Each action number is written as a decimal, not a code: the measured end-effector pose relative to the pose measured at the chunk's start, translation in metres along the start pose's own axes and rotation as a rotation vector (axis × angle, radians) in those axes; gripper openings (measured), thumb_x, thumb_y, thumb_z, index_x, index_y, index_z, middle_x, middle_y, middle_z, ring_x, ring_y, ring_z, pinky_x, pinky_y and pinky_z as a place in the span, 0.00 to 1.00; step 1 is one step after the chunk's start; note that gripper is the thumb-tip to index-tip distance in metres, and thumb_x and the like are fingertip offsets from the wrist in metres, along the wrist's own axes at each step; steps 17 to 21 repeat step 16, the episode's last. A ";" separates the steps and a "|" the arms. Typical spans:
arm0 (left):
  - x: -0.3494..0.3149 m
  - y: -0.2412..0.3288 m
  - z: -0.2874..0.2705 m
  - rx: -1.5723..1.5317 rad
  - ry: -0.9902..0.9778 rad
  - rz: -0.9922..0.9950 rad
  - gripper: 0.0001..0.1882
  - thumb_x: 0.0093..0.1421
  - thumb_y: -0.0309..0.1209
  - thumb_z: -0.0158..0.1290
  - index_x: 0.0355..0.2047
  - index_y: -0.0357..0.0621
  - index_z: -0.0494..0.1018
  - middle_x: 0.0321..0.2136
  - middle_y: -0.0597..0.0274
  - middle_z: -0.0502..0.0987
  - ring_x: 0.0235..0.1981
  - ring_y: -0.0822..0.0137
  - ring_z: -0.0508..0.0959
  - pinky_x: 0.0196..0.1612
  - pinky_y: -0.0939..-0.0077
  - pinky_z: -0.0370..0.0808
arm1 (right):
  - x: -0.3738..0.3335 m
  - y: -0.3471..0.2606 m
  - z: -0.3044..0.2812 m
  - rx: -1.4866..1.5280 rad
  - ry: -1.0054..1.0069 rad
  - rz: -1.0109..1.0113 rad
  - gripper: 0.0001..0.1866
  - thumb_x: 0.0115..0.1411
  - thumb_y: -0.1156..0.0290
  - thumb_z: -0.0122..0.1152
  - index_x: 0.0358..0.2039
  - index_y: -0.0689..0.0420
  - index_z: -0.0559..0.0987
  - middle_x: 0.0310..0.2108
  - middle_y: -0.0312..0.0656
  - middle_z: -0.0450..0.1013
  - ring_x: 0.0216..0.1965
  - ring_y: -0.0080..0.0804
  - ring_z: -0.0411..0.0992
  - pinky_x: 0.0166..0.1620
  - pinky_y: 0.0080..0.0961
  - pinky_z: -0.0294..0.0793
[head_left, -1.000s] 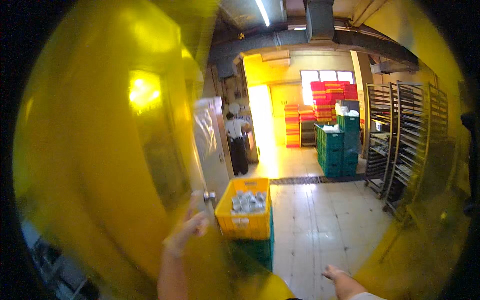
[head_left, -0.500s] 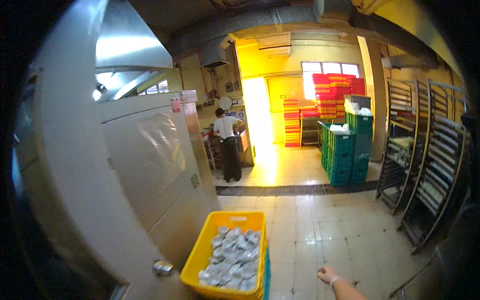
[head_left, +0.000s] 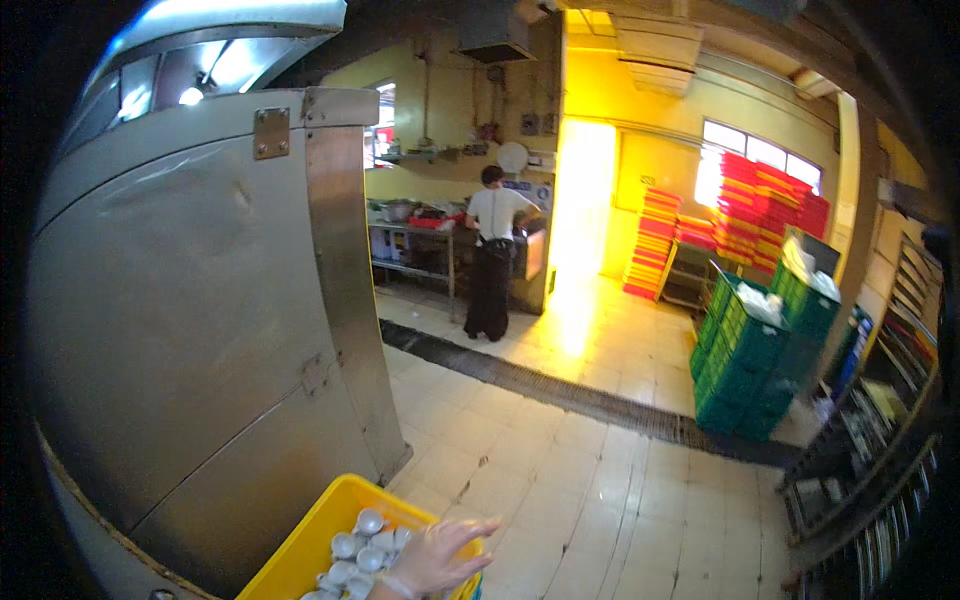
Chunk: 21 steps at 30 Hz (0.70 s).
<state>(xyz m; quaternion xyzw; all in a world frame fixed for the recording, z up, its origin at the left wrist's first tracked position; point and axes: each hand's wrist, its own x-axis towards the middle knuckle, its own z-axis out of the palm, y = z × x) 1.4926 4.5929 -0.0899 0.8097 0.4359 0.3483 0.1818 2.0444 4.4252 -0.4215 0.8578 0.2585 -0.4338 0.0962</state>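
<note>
My left hand (head_left: pixel 440 557) reaches in from the lower edge, in a thin clear glove. Its fingers are stretched out and apart, with nothing seen in them. The hand hovers over the right part of a yellow crate (head_left: pixel 345 490), hiding some of what lies inside. Whether it touches the crate's rim I cannot tell. Small white cups (head_left: pixel 347 545) are heaped loosely in the crate, which is cut off by the lower edge. My right hand is out of view.
A large metal cabinet (head_left: pixel 220 290) stands close on the left. Ahead, a person (head_left: pixel 492 230) in a white top faces a counter, beyond a dark floor grating (head_left: pixel 560 393). Green crates (head_left: pixel 735 350), red and yellow stacked trays (head_left: pixel 765 205) and a metal rack (head_left: pixel 870 440) stand right.
The view has moved forward and tilted. The yellow crate has slid to the lower left of the picture. My right hand has left the view, and my left hand has come in over the crate.
</note>
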 end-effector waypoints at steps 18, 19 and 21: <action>0.277 -0.268 0.037 -0.072 0.080 -0.724 0.23 0.58 0.40 0.54 0.53 0.48 0.70 0.48 0.54 0.72 0.48 0.59 0.74 0.53 0.66 0.69 | 0.119 -0.796 -0.279 0.197 0.362 -1.095 0.20 0.52 0.62 0.57 0.45 0.54 0.79 0.39 0.49 0.77 0.43 0.39 0.76 0.48 0.29 0.71; 0.277 -0.268 0.037 -0.072 0.080 -0.724 0.23 0.58 0.40 0.54 0.53 0.48 0.70 0.48 0.54 0.72 0.48 0.59 0.74 0.53 0.66 0.69 | 0.119 -0.796 -0.279 0.197 0.362 -1.095 0.20 0.52 0.62 0.57 0.45 0.54 0.79 0.39 0.49 0.77 0.43 0.39 0.76 0.48 0.29 0.71; 0.277 -0.268 0.037 -0.072 0.080 -0.724 0.23 0.58 0.40 0.54 0.53 0.48 0.70 0.48 0.54 0.72 0.48 0.59 0.74 0.53 0.66 0.69 | 0.119 -0.796 -0.279 0.197 0.362 -1.095 0.20 0.52 0.62 0.57 0.45 0.54 0.79 0.39 0.49 0.77 0.43 0.39 0.76 0.48 0.29 0.71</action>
